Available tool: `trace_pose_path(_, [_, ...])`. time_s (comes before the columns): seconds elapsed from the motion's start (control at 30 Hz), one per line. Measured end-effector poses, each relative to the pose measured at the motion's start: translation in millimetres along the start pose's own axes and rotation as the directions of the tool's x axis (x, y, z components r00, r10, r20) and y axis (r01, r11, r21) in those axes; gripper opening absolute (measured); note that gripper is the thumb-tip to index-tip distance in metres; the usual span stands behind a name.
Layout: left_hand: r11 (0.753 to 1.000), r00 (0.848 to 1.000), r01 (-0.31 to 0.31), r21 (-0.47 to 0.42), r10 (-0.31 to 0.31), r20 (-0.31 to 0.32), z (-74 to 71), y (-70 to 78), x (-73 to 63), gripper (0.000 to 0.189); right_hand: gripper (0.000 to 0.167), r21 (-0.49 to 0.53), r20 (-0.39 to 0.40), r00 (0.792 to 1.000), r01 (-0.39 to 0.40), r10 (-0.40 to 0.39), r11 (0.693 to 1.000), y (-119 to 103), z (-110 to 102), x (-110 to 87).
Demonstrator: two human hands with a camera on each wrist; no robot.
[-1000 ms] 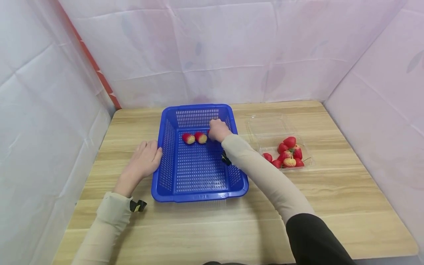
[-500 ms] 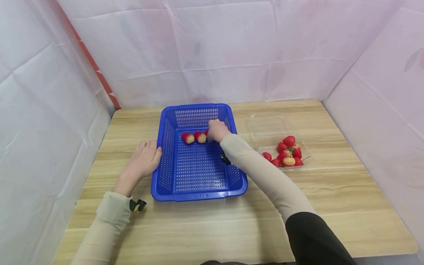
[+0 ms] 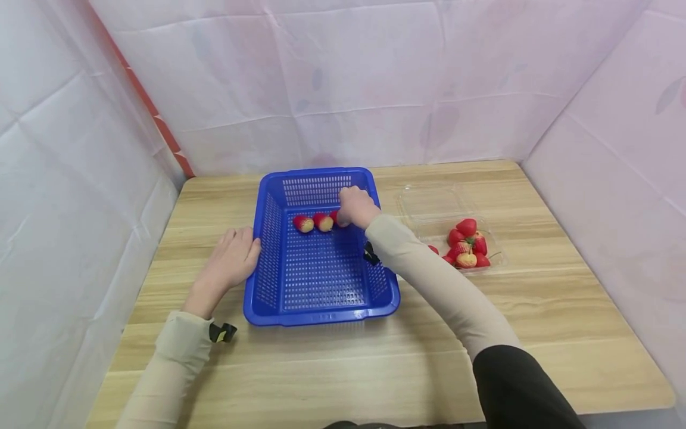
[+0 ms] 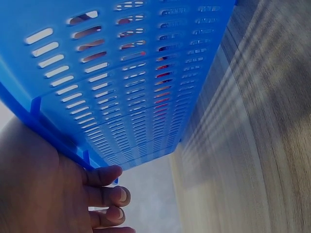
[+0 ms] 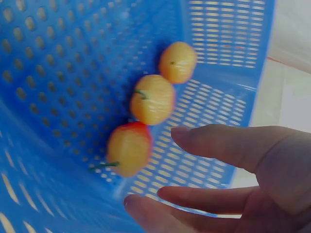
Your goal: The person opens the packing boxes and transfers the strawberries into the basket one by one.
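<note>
Three red strawberries with pale yellow stem ends lie in a row inside a blue perforated plastic basket [image 3: 321, 316]: a left one [image 3: 303, 224], a middle one [image 3: 323, 222] and a right one [image 3: 334, 217]. My right hand [image 3: 358, 205] is over the basket's right side, just beside the right strawberry. The right wrist view shows its thumb and fingers spread apart, nothing between them. My left hand [image 3: 233, 256] holds the basket's left rim. Seen from its wrist, the fingers [image 4: 104, 196] curl under the outer edge of that rim; its thumb is hidden there.
On the right of the wooden table [image 3: 546, 322] is a clear plastic clamshell box [image 3: 431, 202], lid folded back. Several more strawberries [image 3: 466, 226] fill its near half, partly hidden behind the right sleeve [image 3: 445, 286]. Cloth walls [image 3: 364, 83] surround the table.
My right hand has let go of the right strawberry and drawn slightly up and to the right, uncovering more of it. The left hand stays at the rim.
</note>
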State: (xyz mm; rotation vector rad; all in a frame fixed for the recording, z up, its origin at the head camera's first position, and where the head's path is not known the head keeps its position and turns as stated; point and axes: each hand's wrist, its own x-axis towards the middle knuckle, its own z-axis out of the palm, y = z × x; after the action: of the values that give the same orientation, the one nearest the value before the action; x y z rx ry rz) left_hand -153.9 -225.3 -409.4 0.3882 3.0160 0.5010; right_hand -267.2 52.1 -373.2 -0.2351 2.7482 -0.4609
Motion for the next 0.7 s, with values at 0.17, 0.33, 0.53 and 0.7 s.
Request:
trace_pose_path(0.17, [1.0,1.0,-0.001,0.002,0.001,-0.003,-0.1,-1.1,0.4,0.035,0.023,0.049,-0.001,1.0,0.018,-0.018,0.999,-4.0,-15.7,-10.4])
trace_pose_path(0.33, [1.0,1.0,0.005,0.001,-0.005,-0.001,-0.3,-1.7,0.2,0.035,0.024,0.039,-0.063,0.994,0.094,-0.091,0.995,-3.5,-32.0,-20.8])
trace_pose_path(0.53, [1.0,1.0,0.008,0.002,-0.008,0.003,-0.1,-1.8,-1.7,0.035,0.03,0.078,-0.092,0.984,0.159,-0.152,0.984,7.4,-53.8,-36.3])
trace_pose_path(0.7, [1.0,1.0,0.017,-0.008,-0.017,0.001,-0.9,-2.7,-3.4,0.035,0.023,0.112,-0.12,0.981,0.165,-0.151,0.98,26.6,-68.9,-50.6])
